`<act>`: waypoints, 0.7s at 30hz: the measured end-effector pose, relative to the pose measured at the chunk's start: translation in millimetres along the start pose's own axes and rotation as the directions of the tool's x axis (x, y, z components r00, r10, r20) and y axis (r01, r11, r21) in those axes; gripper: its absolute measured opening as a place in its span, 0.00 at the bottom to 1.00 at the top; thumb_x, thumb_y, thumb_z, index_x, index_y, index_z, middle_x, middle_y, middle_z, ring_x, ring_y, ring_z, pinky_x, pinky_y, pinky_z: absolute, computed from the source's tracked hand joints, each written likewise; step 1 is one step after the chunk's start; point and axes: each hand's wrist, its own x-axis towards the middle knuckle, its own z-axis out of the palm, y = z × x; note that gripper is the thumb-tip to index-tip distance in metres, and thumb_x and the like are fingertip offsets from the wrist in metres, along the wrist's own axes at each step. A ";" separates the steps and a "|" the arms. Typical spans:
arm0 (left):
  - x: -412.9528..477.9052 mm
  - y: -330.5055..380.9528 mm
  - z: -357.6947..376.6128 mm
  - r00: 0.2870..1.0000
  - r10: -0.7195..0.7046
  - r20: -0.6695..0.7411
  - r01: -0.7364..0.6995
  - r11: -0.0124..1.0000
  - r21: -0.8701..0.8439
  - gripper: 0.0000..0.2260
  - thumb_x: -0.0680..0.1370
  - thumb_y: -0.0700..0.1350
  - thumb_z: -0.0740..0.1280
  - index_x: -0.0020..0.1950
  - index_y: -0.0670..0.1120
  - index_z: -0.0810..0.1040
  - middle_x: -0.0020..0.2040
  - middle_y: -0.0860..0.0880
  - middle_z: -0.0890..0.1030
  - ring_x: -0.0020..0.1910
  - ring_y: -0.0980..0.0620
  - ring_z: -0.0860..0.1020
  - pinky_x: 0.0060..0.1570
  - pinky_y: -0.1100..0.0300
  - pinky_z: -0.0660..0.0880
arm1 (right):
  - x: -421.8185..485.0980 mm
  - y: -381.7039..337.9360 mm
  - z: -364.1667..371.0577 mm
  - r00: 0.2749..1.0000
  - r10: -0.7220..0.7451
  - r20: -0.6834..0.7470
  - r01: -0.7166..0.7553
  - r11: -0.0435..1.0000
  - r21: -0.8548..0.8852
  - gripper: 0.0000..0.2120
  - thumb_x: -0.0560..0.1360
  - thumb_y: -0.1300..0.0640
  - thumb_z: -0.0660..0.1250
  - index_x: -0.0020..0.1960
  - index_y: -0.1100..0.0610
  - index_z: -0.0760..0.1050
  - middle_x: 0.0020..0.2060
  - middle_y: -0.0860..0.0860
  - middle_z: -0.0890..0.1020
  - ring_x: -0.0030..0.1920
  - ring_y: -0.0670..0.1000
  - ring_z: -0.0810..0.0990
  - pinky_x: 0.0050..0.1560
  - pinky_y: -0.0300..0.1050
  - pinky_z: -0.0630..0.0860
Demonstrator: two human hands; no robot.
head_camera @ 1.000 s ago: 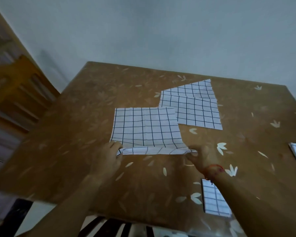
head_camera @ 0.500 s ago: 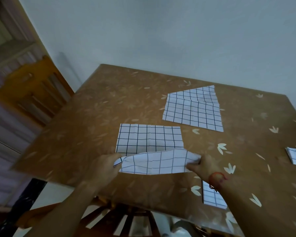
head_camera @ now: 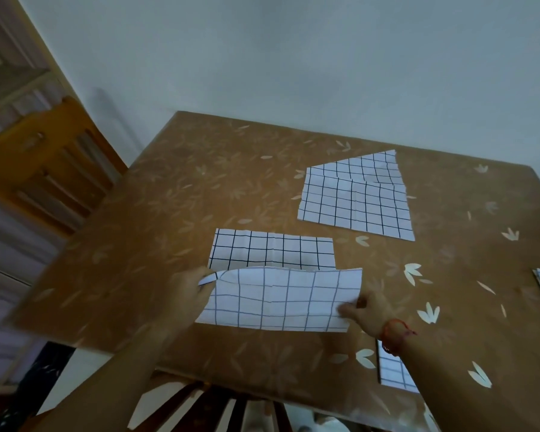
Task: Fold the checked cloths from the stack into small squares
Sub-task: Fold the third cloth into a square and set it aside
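Checked cloth [head_camera: 278, 294] on the table [head_camera: 200, 188], near half raised. The raised half is pinched at its left end by the left hand [head_camera: 190, 291] and at its right end by the right hand [head_camera: 368, 310]. The long axis is laid left to right between the hands. The flat far half lies just beyond, about equally near both. The stack [head_camera: 356, 201] is seen farther back, to the right.

Two bare forearms, no sleeves in view; red thread bracelet [head_camera: 392, 335] looped round wrist of right hand [head_camera: 370, 311]
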 end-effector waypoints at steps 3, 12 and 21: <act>22.0 -3.8 5.3 0.995 -0.098 -0.034 0.093 0.988 -0.122 0.05 0.77 0.39 0.67 0.45 0.46 0.81 0.37 0.49 0.81 0.37 0.53 0.77 0.33 0.60 0.70 | 12.8 -4.0 1.4 0.998 -0.010 -0.068 0.013 0.999 0.051 0.04 0.69 0.61 0.74 0.43 0.59 0.81 0.38 0.53 0.84 0.37 0.49 0.83 0.41 0.50 0.82; 75.3 -29.0 37.9 0.982 -0.182 -0.052 0.178 0.981 -0.082 0.13 0.80 0.49 0.60 0.40 0.45 0.76 0.34 0.45 0.77 0.35 0.46 0.75 0.36 0.49 0.73 | 57.0 -19.0 11.9 0.984 0.092 -0.151 -0.083 0.994 0.070 0.03 0.72 0.53 0.72 0.41 0.50 0.78 0.35 0.48 0.83 0.36 0.49 0.82 0.41 0.48 0.82; 65.8 -29.9 70.0 0.999 -0.025 -0.034 0.030 0.989 0.144 0.19 0.76 0.49 0.59 0.63 0.41 0.75 0.61 0.44 0.75 0.60 0.45 0.72 0.58 0.55 0.67 | 98.5 -17.3 17.1 0.965 0.187 -0.184 -0.180 0.982 0.058 0.10 0.67 0.41 0.68 0.42 0.46 0.79 0.33 0.48 0.84 0.37 0.50 0.83 0.44 0.54 0.82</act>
